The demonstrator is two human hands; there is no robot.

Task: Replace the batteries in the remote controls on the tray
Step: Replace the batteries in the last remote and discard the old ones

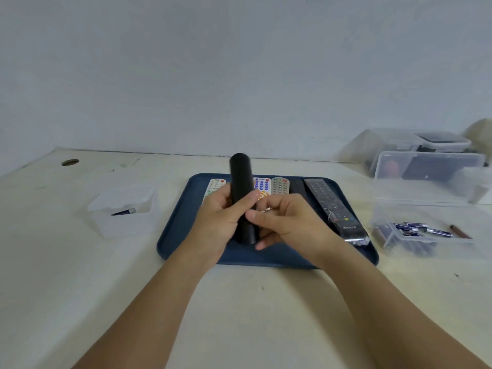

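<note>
I hold a black remote (241, 179) upright above the blue tray (175, 235), its plain back toward me. My left hand (218, 219) grips its middle, thumb across the back. My right hand (287, 222) grips its lower end, thumb pressing on the back and fingers curled beneath. On the tray lie a white remote (215, 185), a remote with blue and orange buttons (262, 185), a grey remote (280, 186), a small black remote (297, 188) and a long black remote (332, 206) wrapped in plastic.
A small clear tub (123, 211) at left holds one battery (123, 211). A clear box (426, 206) at right holds several blue batteries (420, 230). More lidded plastic boxes (399, 147) stand behind it by the wall. A cable hole (70, 162) is at far left.
</note>
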